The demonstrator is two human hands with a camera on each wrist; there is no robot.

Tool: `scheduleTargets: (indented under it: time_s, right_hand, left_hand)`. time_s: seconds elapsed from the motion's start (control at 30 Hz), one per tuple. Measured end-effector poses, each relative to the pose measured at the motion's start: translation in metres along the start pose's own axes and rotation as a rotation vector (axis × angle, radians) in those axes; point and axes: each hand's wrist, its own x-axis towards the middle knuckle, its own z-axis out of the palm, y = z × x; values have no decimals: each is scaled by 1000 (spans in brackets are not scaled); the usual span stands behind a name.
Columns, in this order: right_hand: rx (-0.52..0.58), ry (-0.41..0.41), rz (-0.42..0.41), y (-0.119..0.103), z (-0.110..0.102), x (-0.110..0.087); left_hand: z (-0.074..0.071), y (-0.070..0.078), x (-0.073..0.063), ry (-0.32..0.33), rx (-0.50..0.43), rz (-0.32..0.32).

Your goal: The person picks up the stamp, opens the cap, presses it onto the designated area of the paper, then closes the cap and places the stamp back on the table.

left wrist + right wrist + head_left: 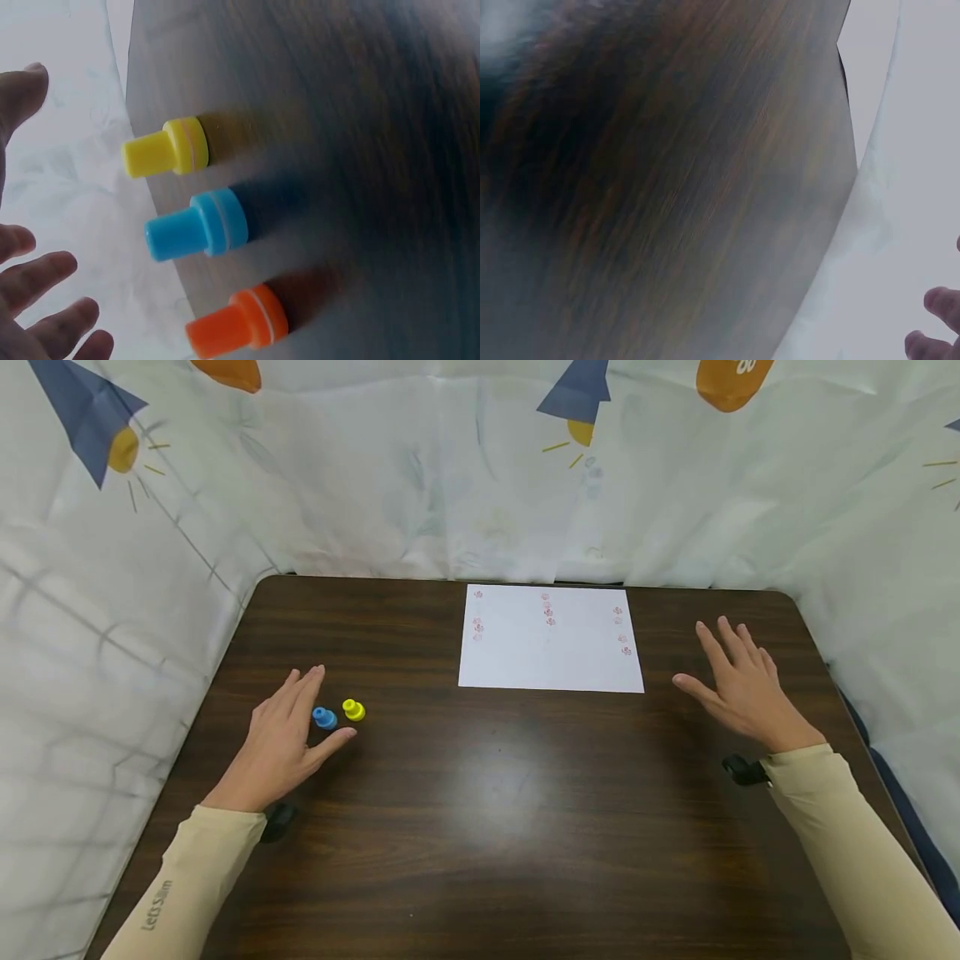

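My left hand point(281, 735) is held with fingers extended and thumb spread, beside a blue stamp point(325, 718) and a yellow stamp point(354, 710). An orange stamp point(238, 322) stands in line with them in the left wrist view; in the head view the left hand hides it. All three stand upright with their narrow handles up. On the right, my right hand point(742, 689) has its fingers spread and holds nothing. Between the hands, toward the far edge, lies a white sheet of paper point(551, 652) with small red stamped marks in three columns.
The dark wooden table point(487, 843) has rounded far corners. A white curtain point(360, 485) with printed blue and orange shapes hangs behind it and along both sides. Black bands point(279, 822) sit at the wrists.
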Motion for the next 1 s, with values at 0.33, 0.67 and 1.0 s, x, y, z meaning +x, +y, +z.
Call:
scheduleTargets:
  time_s: [0.33,0.67,1.0]
  right_hand:
    - [-2,-48,-5,-6,7,22]
    - [-2,-64,-33,-10,12,42]
    - [28,-113,-33,-17,17,64]
  left_hand:
    - [12,7,3,32,-98,16]
    - [17,9,8,28,-132,20]
    - [22,9,14,30,-198,-35]
